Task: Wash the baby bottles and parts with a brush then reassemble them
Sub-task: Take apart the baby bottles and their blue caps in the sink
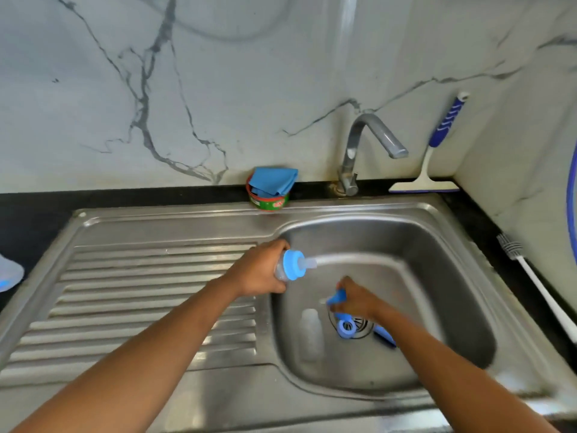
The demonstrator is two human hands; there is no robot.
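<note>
Gripping a capped bottle (293, 265) in the left hand (263, 271) over the sink (437, 214), presumably for washing, while the right hand (357, 300) pinches a blue part (337, 297).

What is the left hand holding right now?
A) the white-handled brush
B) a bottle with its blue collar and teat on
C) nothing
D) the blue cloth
B: the left hand grips a bottle with its blue collar and teat attached, while the white-handled brush lies untouched at far right.
</note>
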